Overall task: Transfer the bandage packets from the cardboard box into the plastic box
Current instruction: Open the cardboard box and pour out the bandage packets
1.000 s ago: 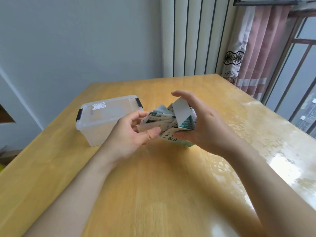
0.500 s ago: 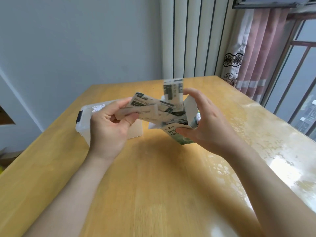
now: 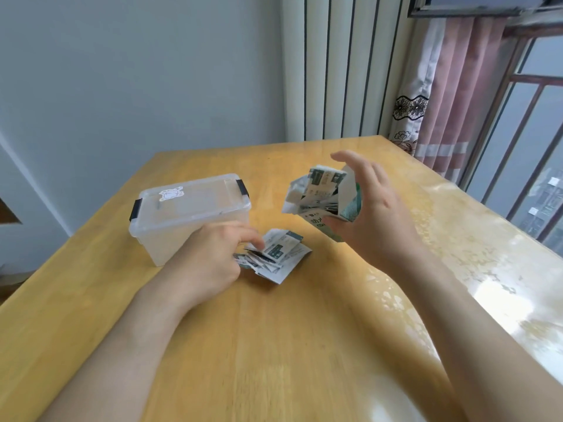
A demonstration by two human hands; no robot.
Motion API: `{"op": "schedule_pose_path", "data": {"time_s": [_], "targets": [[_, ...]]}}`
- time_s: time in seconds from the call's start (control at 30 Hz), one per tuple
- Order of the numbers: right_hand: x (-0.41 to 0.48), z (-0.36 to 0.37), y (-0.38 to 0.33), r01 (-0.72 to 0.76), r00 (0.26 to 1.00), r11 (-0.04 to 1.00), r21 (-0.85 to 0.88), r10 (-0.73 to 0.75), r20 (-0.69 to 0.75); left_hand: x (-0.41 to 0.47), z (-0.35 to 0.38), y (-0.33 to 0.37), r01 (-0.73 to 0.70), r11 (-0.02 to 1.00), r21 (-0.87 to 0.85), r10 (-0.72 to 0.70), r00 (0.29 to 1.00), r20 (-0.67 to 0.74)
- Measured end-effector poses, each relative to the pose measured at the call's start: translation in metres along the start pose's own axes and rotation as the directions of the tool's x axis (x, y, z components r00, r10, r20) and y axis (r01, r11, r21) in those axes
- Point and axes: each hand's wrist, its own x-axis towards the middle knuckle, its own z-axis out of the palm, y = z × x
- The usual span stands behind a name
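Note:
A clear plastic box (image 3: pixel 185 214) with black latches stands on the wooden table (image 3: pixel 274 345), its lid on. My right hand (image 3: pixel 374 214) holds a green and white cardboard box (image 3: pixel 341 216) tilted above the table, with several bandage packets (image 3: pixel 316 187) sticking out of its open end. More bandage packets (image 3: pixel 278 254) lie in a small pile on the table in front of the plastic box. My left hand (image 3: pixel 210 257) rests on the left side of that pile, fingers touching the packets.
The table's far edge meets a grey wall and white striped panels. A pink curtain (image 3: pixel 451 95) and a barred window (image 3: pixel 533 147) stand at the right. The right part of the table top is glossy and reflective.
My left hand has moved down from chest height to the table with a bunch of packets, which now lie in a pile. My right hand still holds the cardboard box.

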Motion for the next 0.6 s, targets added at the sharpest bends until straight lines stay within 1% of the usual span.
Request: {"op": "schedule_pose_path", "data": {"time_s": [0.03, 0.07, 0.1, 0.13, 0.17, 0.2, 0.23, 0.27, 0.3, 0.37, 0.4, 0.5, 0.57, 0.6], "targets": [[-0.001, 0.000, -0.002, 0.035, 0.999, 0.999, -0.041, -0.034, 0.013, 0.000, -0.003, 0.003, -0.010, 0.999, -0.053, 0.004, 0.994, -0.106], [-0.002, 0.001, -0.004, 0.072, 0.997, 0.994, -0.084, -0.069, 0.032, 0.000, -0.007, 0.008, -0.018, 0.983, -0.183, -0.021, 0.977, -0.211], [-0.002, 0.003, -0.005, 0.106, 0.994, 0.987, -0.122, -0.100, 0.053, -0.001, -0.011, 0.014, -0.025, 0.920, -0.391, -0.085, 0.962, -0.261], [-0.003, 0.005, -0.007, 0.139, 0.989, 0.978, -0.154, -0.129, 0.074, -0.001, -0.014, 0.021, -0.021, 0.798, -0.602, -0.148, 0.962, -0.229], [-0.003, 0.007, -0.009, 0.171, 0.983, 0.968, -0.182, -0.156, 0.094, -0.002, -0.016, 0.028, 0.014, 0.662, -0.749, -0.178, 0.974, -0.139], [-0.004, 0.009, -0.012, 0.205, 0.977, 0.956, -0.208, -0.185, 0.111, -0.002, -0.016, 0.033, 0.058, 0.565, -0.823, -0.170, 0.984, -0.048], [-0.004, 0.011, -0.014, 0.236, 0.969, 0.944, -0.231, -0.212, 0.125, -0.002, -0.014, 0.036, 0.094, 0.545, -0.833, -0.145, 0.989, 0.017], [-0.005, 0.013, -0.017, 0.263, 0.962, 0.934, -0.244, -0.235, 0.138, -0.002, -0.010, 0.036, 0.100, 0.578, -0.810, -0.128, 0.991, 0.031], [-0.006, 0.015, -0.019, 0.283, 0.956, 0.928, -0.244, -0.252, 0.150, -0.002, -0.006, 0.037, 0.073, 0.645, -0.761, -0.116, 0.993, -0.003], [-0.008, 0.017, -0.022, 0.306, 0.948, 0.924, -0.230, -0.274, 0.160, 0.000, 0.004, 0.036, -0.006, 0.785, -0.619, -0.094, 0.987, -0.129], [-0.008, 0.017, -0.023, 0.309, 0.947, 0.925, -0.220, -0.277, 0.164, 0.001, 0.009, 0.035, -0.041, 0.829, -0.558, -0.083, 0.977, -0.195], [-0.009, 0.013, -0.023, 0.281, 0.952, 0.942, -0.184, -0.249, 0.179, 0.003, 0.015, 0.025, -0.077, 0.921, -0.383, -0.067, 0.935, -0.349], [-0.008, 0.010, -0.023, 0.268, 0.954, 0.949, -0.168, -0.237, 0.183, 0.004, 0.016, 0.018, -0.052, 0.958, -0.281, -0.063, 0.921, -0.384], [-0.008, 0.009, -0.022, 0.261, 0.955, 0.952, -0.160, -0.231, 0.185, 0.004, 0.015, 0.015, -0.038, 0.963, -0.265, -0.072, 0.916, -0.394]]}}
